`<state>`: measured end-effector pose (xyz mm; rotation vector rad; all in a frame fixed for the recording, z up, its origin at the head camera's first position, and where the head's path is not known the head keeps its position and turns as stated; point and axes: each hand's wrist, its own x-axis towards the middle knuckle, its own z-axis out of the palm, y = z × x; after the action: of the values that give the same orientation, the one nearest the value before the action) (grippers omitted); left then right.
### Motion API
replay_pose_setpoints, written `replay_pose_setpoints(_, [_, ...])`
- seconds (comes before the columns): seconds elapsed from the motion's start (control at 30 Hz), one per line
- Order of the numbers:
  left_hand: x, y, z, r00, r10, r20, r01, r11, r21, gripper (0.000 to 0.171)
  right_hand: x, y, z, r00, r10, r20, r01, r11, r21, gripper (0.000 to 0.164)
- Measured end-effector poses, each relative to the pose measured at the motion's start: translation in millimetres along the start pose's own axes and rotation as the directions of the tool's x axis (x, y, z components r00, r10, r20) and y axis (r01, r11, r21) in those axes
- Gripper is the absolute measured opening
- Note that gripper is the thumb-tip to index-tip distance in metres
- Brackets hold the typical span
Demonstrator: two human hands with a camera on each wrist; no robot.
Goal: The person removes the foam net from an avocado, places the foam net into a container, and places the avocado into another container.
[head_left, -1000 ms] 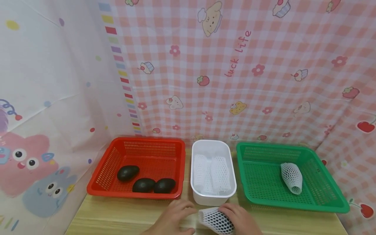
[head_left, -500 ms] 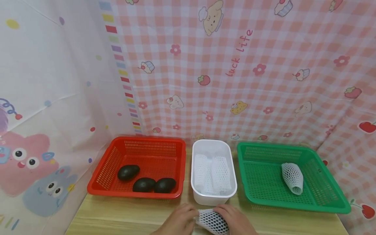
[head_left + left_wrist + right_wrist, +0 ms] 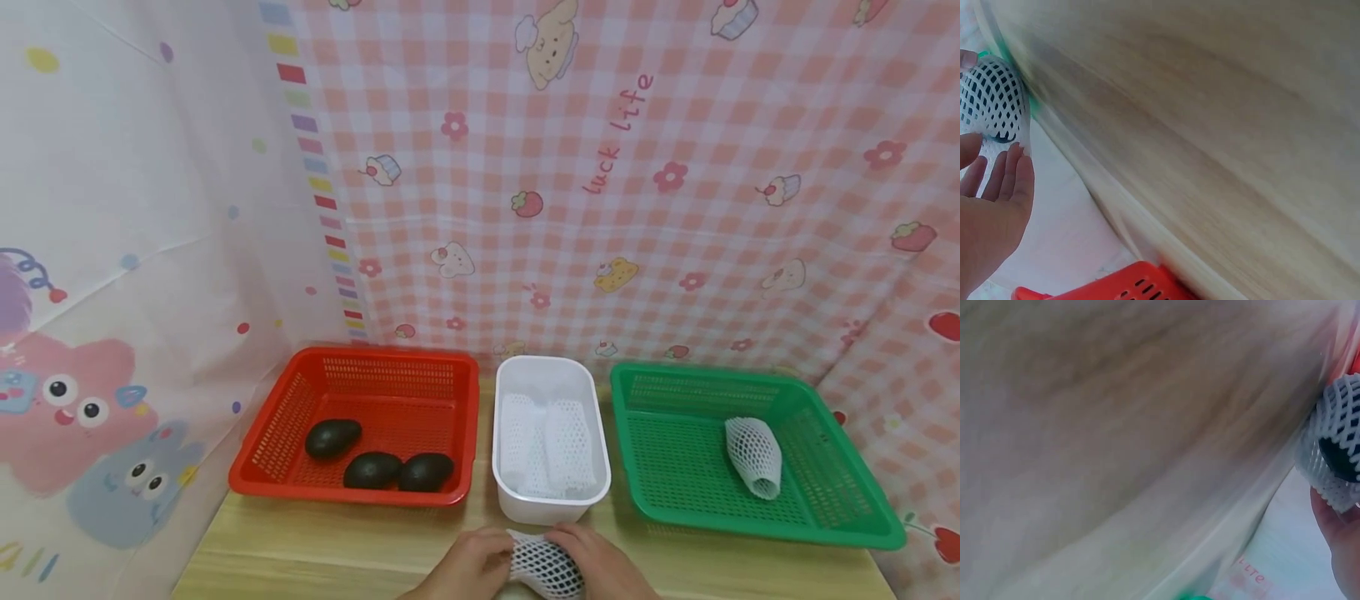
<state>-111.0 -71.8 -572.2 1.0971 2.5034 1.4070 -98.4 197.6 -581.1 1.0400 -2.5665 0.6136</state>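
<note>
Near the table's front edge, a white foam net sleeve (image 3: 546, 568) surrounds a dark avocado (image 3: 1338, 456), whose skin shows through the mesh. My right hand (image 3: 603, 567) grips the covered avocado from the right, fingers over its top. At the sleeve's left end, my left hand (image 3: 472, 565) pinches the mesh between thumb and fingers. The left wrist view shows those fingertips (image 3: 1015, 153) right at the net's edge, with a dark strip of avocado beside them. Part of the avocado is hidden by the net and hands.
A red basket (image 3: 352, 497) with 3 bare avocados (image 3: 372, 470) stands at left. Behind my hands, a white tub (image 3: 551, 510) contains several foam nets (image 3: 570, 446). On the right, a green basket (image 3: 765, 533) holds one netted avocado (image 3: 753, 457). Patterned cloth (image 3: 487, 167) hangs behind.
My left hand, apart from the net with fingers spread a second ago, has moved right and taken hold of its left end. The right hand and netted avocado have shifted slightly left.
</note>
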Motion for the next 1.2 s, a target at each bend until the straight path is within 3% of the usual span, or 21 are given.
replay_pose_setpoints(0.27, [2.8,2.3,3.4,1.0,-0.004,-0.003,0.004,1.0,-0.008,0.024,-9.4,10.5,-7.6,0.998,0.052,0.046,-0.055,0.996,0.074,0.082])
replay_pose_setpoints(0.4, [4.6,3.9,1.9,0.998,-0.054,0.011,0.054,0.997,-0.047,0.026,-14.0,13.3,-10.9,0.989,0.12,0.09,-0.132,0.982,0.133,0.083])
replay_pose_setpoints(0.63, [9.0,5.1,1.1,0.993,-0.107,0.048,0.112,0.986,-0.125,0.036,-14.7,10.6,-19.1,0.949,0.226,0.22,-0.284,0.915,0.286,0.074])
replay_pose_setpoints(0.77, [13.2,4.8,2.2,0.974,-0.198,0.112,0.215,0.96,-0.176,0.044,-15.9,10.7,-21.2,0.937,0.246,0.247,-0.322,0.882,0.343,0.07])
replay_pose_setpoints(0.9, [16.9,3.9,2.7,0.953,-0.258,0.159,0.288,0.933,-0.216,0.045,-18.7,12.2,-18.5,0.954,0.221,0.204,-0.285,0.878,0.384,0.065])
replay_pose_setpoints(1.2, [20.2,2.4,3.8,0.973,-0.168,0.155,0.191,0.97,-0.149,0.044,-21.7,16.7,-13.8,0.993,0.11,0.044,-0.118,0.933,0.341,0.047])
